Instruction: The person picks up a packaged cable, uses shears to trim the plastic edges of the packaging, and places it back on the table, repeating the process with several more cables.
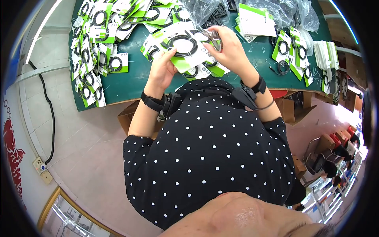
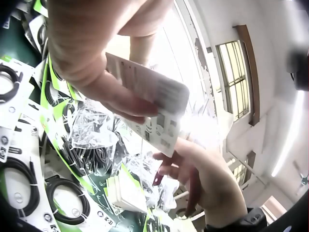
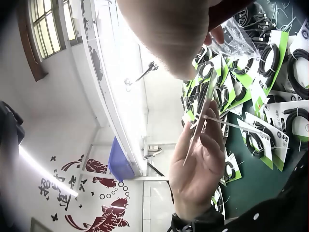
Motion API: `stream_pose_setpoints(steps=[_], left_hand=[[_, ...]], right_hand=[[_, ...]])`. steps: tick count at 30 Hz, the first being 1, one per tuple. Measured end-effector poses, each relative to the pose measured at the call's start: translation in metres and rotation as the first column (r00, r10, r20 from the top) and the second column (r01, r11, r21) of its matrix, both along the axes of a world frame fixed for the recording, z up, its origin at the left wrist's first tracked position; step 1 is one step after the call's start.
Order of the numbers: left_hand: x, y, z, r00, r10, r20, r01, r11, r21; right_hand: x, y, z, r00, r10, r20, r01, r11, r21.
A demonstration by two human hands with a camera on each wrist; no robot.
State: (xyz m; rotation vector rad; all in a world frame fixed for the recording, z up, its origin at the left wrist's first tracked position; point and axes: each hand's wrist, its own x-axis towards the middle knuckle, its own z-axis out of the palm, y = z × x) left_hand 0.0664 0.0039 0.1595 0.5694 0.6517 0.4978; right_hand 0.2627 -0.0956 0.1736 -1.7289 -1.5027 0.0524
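Observation:
My left hand (image 1: 161,71) pinches a white and green card (image 1: 192,60) with a coiled black cable (image 1: 182,45) on it, over a heap of similar cards. From the side, the card (image 3: 202,106) stands thin between thumb and fingers, and a white cable-tie tail (image 3: 236,124) sticks out from it. My right hand (image 1: 233,49) grips a small dark tool (image 1: 215,38), apparently a pair of cutters, just right of the card. In the left wrist view the card's printed back (image 2: 153,89) faces the camera, with the right hand (image 2: 215,181) beyond it.
Packaged cables (image 1: 100,59) cover the table's left side. Behind the hands lie clear plastic bags (image 1: 203,10) and white cards (image 1: 256,21). To the right are more packs (image 1: 283,47), a loose coiled cable (image 1: 282,67) and stacked cards (image 1: 327,55). White scraps dot the green tabletop (image 1: 134,85).

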Motion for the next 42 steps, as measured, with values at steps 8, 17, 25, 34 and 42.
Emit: stream_pose_setpoints(steps=[8,17,25,34,42], left_hand=[[0.004,-0.001,-0.002,0.959,0.284,-0.011,-0.271,0.925,0.266],[0.015,-0.011,-0.011,0.913,0.400,-0.084,-0.320,0.827,0.462],[0.022,-0.013,-0.010,0.874,0.485,-0.022,-0.425,0.786,0.450],[0.025,-0.016,-0.013,0.864,0.503,-0.004,-0.428,0.740,0.519],[0.027,-0.013,-0.020,0.860,0.510,0.024,-0.392,0.630,0.670]], right_hand=[[-0.015,-0.020,0.007,0.954,0.090,0.285,0.030,0.920,-0.391],[-0.023,-0.005,-0.005,0.917,0.032,0.397,0.122,0.926,-0.357],[-0.025,-0.001,-0.004,0.914,-0.026,0.405,0.133,0.962,-0.238],[-0.029,0.005,-0.011,0.888,-0.060,0.456,0.204,0.940,-0.273],[-0.030,0.011,-0.015,0.875,-0.045,0.482,0.214,0.929,-0.301]])
